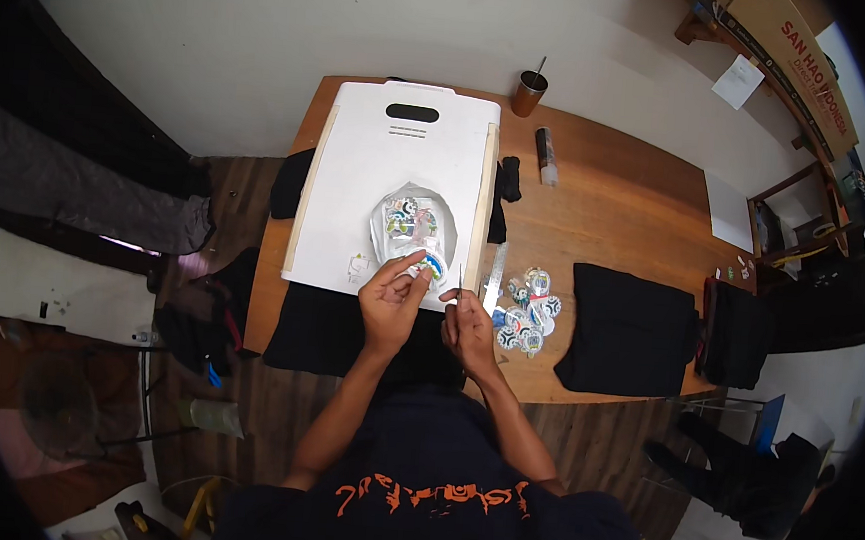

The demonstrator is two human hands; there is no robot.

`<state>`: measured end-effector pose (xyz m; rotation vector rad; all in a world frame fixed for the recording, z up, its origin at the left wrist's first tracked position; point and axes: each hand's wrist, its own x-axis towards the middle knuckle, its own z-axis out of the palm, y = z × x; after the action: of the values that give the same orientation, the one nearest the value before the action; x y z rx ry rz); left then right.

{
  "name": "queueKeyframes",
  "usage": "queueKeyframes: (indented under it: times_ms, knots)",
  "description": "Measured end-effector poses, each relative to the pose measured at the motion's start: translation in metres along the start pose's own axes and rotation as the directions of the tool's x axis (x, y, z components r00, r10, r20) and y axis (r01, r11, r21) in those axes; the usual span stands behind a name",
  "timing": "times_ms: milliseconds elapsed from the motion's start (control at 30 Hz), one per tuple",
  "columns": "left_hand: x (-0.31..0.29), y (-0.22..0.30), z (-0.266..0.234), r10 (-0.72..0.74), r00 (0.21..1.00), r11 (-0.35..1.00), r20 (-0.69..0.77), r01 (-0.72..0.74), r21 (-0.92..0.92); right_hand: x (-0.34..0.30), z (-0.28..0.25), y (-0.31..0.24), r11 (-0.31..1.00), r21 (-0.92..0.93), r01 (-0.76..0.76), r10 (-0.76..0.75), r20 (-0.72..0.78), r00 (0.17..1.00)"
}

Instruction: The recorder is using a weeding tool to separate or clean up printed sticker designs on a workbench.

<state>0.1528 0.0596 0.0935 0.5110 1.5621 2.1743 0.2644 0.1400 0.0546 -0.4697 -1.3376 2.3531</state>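
Between the fingers of my left hand point(395, 306) is a round sticker point(434, 266) with a blue and green print and a white border. Closed around a slim, pointed blade that looks like small scissors point(461, 275) is my right hand point(470, 331), just right of the sticker; its fingers hide the handles. Both hands are over the near edge of a white board point(348, 184) with an oblong handle slot. Beyond my fingers, on the board, lies a rounded whitish sheet or pouch point(380, 228) bearing several printed pieces. Right of my right hand, a pile of cut-out stickers point(527, 317) lies on the wood.
The board rests on a wooden table point(628, 203), partly over black cloth point(323, 333). A clear ruler point(495, 274) lies along its right side. Folded black fabric point(632, 329) sits farther right. At the back are a brown cup point(528, 96) and a tube point(546, 156).
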Motion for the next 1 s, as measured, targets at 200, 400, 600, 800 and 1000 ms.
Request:
queueKeyframes:
  times_ms: [200,400,600,800,1000]
  knots:
    - [0.001,-0.003,-0.002,0.03,0.999,0.999,-0.023,-0.03,0.026,0.004,0.006,-0.004,1.0,-0.007,0.029,-0.03,-0.045,0.999]
    - [0.006,-0.023,-0.019,0.012,0.999,0.997,0.037,-0.015,0.072,0.035,-0.015,-0.003,0.979,-0.194,0.068,-0.093,-0.125,0.988]
    - [0.006,-0.032,-0.027,-0.225,0.964,0.974,0.145,0.22,0.047,0.07,-0.022,-0.012,0.839,-0.538,0.083,-0.056,0.065,0.996]
    - [0.007,-0.024,-0.016,-0.324,0.938,0.946,0.122,0.323,0.024,0.088,-0.02,-0.028,0.774,-0.63,0.058,0.025,0.122,0.992]
    - [0.002,-0.04,-0.024,-0.385,0.92,0.922,0.075,0.387,-0.005,0.099,-0.033,-0.032,0.753,-0.657,0.019,0.107,0.15,0.983]
